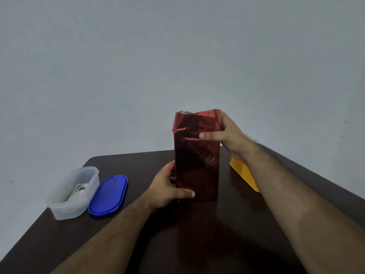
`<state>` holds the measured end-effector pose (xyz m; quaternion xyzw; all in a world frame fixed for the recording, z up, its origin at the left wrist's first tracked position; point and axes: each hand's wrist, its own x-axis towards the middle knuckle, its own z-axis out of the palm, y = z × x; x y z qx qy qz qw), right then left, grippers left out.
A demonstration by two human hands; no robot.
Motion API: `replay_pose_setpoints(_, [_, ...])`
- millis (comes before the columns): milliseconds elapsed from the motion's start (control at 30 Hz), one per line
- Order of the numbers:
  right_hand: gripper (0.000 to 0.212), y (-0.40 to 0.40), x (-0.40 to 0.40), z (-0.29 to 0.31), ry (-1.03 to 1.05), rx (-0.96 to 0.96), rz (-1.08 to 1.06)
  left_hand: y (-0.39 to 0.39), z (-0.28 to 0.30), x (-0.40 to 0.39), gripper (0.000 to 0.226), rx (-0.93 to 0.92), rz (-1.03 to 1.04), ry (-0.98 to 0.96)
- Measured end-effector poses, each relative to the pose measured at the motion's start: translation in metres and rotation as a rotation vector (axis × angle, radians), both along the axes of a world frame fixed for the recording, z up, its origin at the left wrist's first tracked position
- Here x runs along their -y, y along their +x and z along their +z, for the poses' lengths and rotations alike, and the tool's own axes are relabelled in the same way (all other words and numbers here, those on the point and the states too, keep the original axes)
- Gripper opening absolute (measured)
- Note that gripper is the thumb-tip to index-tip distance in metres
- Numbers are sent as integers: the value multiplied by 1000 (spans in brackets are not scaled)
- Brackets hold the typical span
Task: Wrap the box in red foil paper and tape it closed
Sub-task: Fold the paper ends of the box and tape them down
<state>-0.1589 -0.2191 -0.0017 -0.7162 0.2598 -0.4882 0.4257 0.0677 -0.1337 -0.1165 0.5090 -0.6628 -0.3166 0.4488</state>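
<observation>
The box (197, 165) stands upright on its end near the middle of the dark surface (197, 234), already sheathed in red foil paper (197, 121) along its long sides. Standing it this way brings the unfinished top end up toward the person, where the foil rises past the box as a loose, crumpled collar, open at the top.

The left hand (167, 186) grips the box low on its left side, thumb lying across the near face by the bottom edge — a steadying hold, judging by its position, so the tall box does not tip while the top is worked. The right hand (225, 133) grasps the upper right corner, thumb pressed across the near face just below the collar; its fingers go round the far side and are hidden. It seems placed to crease the spare foil inward.

Left of the box, well apart, sit a clear plastic container (73, 192) holding small items too blurred to name and, just beside it, its blue lid (108, 194) — possibly the tape supply. A yellow object (245, 173) lies behind the right forearm.
</observation>
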Motion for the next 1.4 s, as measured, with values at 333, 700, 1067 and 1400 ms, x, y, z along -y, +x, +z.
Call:
replay_pose_setpoints(333, [103, 21, -20, 66, -184, -318, -169, -8, -7, 10, 98, -26, 139, -53])
replay_pose_setpoints(700, [139, 49, -34, 71, 25, -626, -428, -35, -8, 9, 124, -4, 270, -206])
replay_pose_setpoints(1067, [45, 15, -21, 80, 38, -593, -113, -12, -9, 30, 123, -306, -32, -6])
replay_pose_setpoints(1400, [47, 12, -10, 79, -18, -555, -111, -26, -3, 30, 75, -449, 24, -42])
